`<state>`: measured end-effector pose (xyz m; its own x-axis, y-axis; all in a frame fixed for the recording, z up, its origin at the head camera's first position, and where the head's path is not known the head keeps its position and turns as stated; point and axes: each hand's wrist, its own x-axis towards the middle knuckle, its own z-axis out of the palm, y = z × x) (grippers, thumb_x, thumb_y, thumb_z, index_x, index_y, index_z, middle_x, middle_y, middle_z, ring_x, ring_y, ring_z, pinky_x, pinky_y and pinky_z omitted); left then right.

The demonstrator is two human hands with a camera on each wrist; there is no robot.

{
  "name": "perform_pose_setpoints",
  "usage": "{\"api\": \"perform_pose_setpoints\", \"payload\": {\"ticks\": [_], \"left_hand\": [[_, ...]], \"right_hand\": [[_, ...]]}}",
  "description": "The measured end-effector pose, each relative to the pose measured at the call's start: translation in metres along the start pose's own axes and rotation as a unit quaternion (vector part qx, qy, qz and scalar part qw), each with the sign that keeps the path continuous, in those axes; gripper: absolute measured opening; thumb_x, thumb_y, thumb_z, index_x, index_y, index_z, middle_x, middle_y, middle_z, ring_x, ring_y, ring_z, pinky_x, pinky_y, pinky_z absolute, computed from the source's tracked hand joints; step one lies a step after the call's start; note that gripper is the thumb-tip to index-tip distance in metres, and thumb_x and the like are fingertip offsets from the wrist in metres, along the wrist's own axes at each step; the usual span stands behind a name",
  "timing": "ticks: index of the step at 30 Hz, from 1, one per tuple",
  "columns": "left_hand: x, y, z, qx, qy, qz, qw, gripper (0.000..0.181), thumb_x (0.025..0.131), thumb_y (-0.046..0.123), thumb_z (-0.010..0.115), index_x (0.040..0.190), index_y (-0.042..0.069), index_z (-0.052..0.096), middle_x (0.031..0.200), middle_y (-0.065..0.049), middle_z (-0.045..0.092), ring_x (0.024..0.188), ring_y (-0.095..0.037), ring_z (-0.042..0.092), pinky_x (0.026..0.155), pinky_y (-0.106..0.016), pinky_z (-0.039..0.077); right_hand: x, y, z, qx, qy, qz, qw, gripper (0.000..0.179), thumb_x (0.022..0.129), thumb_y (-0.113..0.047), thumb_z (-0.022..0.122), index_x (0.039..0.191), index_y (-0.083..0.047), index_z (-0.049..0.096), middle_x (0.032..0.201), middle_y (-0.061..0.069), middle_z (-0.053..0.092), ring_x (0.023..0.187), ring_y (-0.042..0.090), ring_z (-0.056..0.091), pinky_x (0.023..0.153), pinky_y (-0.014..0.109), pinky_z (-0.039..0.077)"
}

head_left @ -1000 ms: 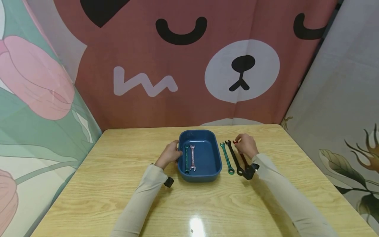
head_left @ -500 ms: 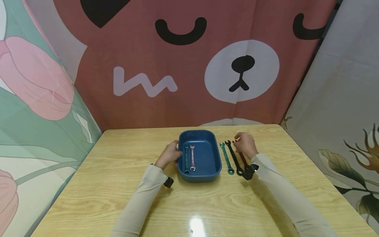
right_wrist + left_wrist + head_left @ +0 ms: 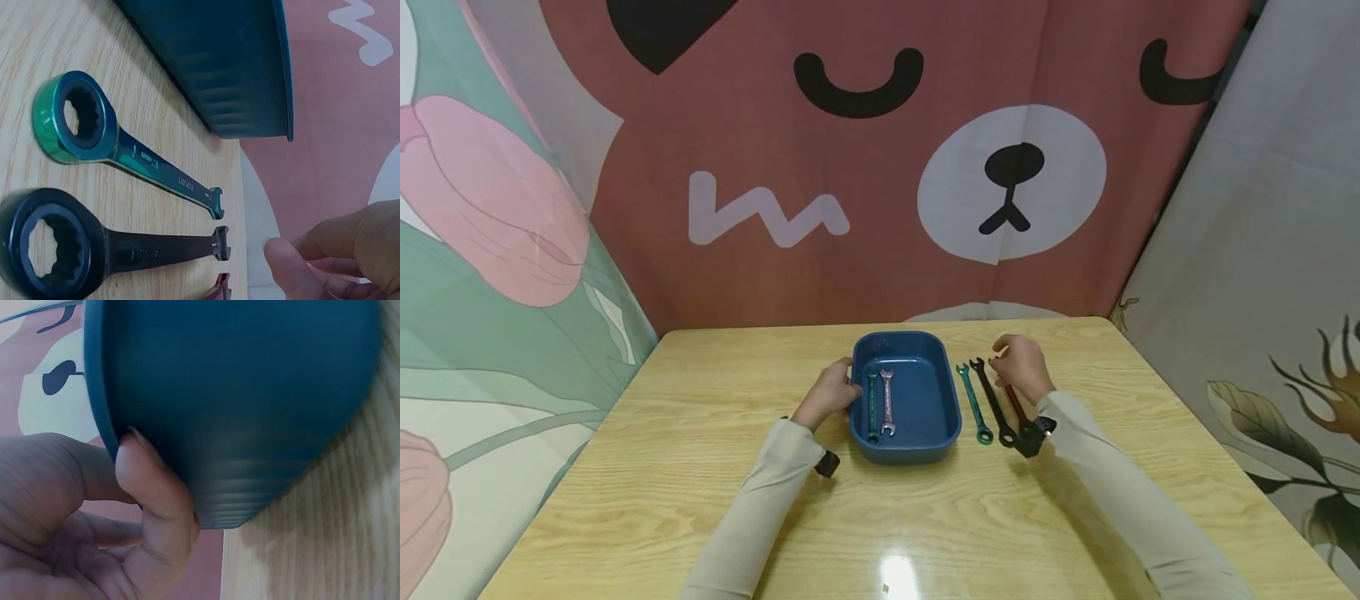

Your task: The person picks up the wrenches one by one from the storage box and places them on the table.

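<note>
My left hand [image 3: 829,392] grips the left rim of a blue plastic bin [image 3: 928,421]; the left wrist view shows a fingertip against its outer wall [image 3: 250,394]. Inside the bin, a green wrench [image 3: 872,408] and a pink open-end wrench [image 3: 887,404] lie side by side. My right hand [image 3: 1024,368] hovers over a dark red wrench [image 3: 1017,407], partly covering it. In the right wrist view the thumb and fingers [image 3: 284,265] are bent near each other, apart from the red wrench's jaw end [image 3: 220,289], with nothing seen between them.
A green combination wrench [image 3: 974,407] and a black one [image 3: 994,404] lie between the bin and the red wrench, ring ends toward me. All rest on a wood-grain table [image 3: 700,467]. A printed curtain [image 3: 760,283] hangs behind its far edge.
My right hand has shifted slightly up and to the left over the red wrench, which stays on the table. The left hand, bin and other wrenches keep their places.
</note>
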<state>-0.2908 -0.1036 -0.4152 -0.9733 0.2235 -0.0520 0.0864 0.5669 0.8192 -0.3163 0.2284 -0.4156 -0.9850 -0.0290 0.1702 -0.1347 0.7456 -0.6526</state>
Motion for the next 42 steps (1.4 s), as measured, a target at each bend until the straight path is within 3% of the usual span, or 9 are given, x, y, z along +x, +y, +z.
{"api": "perform_pose_setpoints", "payload": {"ticks": [13, 22, 30, 37, 42], "left_hand": [[0.000, 0.000, -0.001, 0.001, 0.000, 0.002, 1.0000, 0.060, 0.094, -0.005, 0.054, 0.150, -0.008, 0.033, 0.080, -0.022, 0.064, 0.044, -0.014, 0.056, 0.050, -0.039, 0.059], [0.001, -0.001, -0.001, -0.007, 0.001, 0.002, 1.0000, 0.060, 0.095, -0.005, 0.054, 0.151, -0.008, 0.032, 0.074, -0.018, 0.061, 0.045, -0.014, 0.055, 0.053, -0.043, 0.060], [0.000, -0.002, 0.000, -0.002, 0.003, 0.004, 1.0000, 0.060, 0.094, -0.005, 0.055, 0.150, -0.009, 0.033, 0.072, -0.013, 0.061, 0.044, -0.014, 0.056, 0.049, -0.039, 0.059], [-0.001, -0.003, 0.001, -0.008, 0.003, 0.007, 0.9999, 0.060, 0.094, -0.006, 0.054, 0.150, -0.009, 0.033, 0.070, -0.012, 0.060, 0.043, -0.014, 0.056, 0.050, -0.042, 0.059], [-0.001, -0.002, 0.001, -0.008, 0.003, 0.006, 0.9999, 0.059, 0.095, -0.006, 0.054, 0.150, -0.009, 0.033, 0.069, -0.011, 0.059, 0.043, -0.014, 0.056, 0.051, -0.042, 0.060]], "right_hand": [[0.000, -0.006, -0.002, 0.000, -0.007, 0.007, 1.0000, 0.030, 0.095, -0.001, 0.063, 0.123, 0.010, 0.060, 0.097, 0.027, 0.067, 0.068, 0.032, 0.072, 0.058, 0.036, 0.062], [0.001, -0.009, -0.002, -0.004, -0.004, -0.010, 0.9999, 0.030, 0.094, 0.000, 0.062, 0.122, 0.011, 0.060, 0.094, 0.026, 0.067, 0.068, 0.033, 0.072, 0.053, 0.031, 0.060], [-0.002, -0.012, 0.001, 0.000, -0.007, -0.001, 1.0000, 0.028, 0.093, 0.001, 0.063, 0.119, 0.010, 0.062, 0.092, 0.024, 0.067, 0.059, 0.025, 0.070, 0.052, 0.032, 0.060], [-0.004, -0.016, 0.002, -0.001, -0.003, -0.003, 1.0000, 0.028, 0.094, 0.000, 0.063, 0.120, 0.008, 0.062, 0.093, 0.023, 0.066, 0.062, 0.029, 0.071, 0.050, 0.027, 0.058], [-0.004, -0.018, 0.004, -0.004, -0.003, -0.013, 0.9999, 0.028, 0.093, 0.000, 0.064, 0.120, 0.009, 0.062, 0.092, 0.024, 0.067, 0.057, 0.023, 0.069, 0.051, 0.029, 0.059]]}}
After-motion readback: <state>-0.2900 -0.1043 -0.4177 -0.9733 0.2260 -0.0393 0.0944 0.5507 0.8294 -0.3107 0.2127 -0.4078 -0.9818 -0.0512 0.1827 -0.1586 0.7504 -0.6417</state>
